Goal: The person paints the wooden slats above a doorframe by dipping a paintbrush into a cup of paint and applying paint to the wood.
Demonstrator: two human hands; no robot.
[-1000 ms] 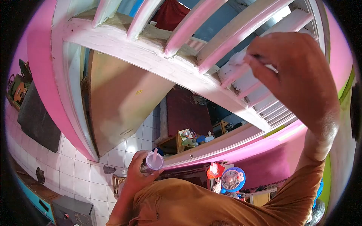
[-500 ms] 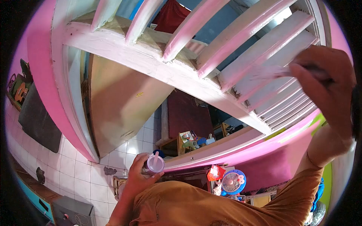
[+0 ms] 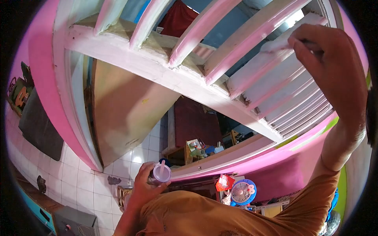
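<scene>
My left hand (image 3: 143, 184) is wrapped round a cup (image 3: 162, 173) with pale purple contents and a light stick standing in it, low in front of my body. Raised at the upper right, my right hand (image 3: 328, 53) has its fingers pinched round a whitish brush (image 3: 277, 45), which is blurred and partly hidden by the fingers. The brush lies against or very close to a slat (image 3: 262, 72) of the white and pink louvred vent. Its sill (image 3: 165, 80) runs below the slats.
A wooden door (image 3: 126, 106) stands ajar below the vent. Beyond the opening is a small table (image 3: 193, 151) with items on it. A blue fan (image 3: 243, 192) and a red packet (image 3: 224, 182) are at the lower middle. A grey seat (image 3: 41, 124) is at the left.
My right hand first moved right and down with the brush, then back up and left to the upper part of a slat. My left hand still holds the cup in nearly the same place.
</scene>
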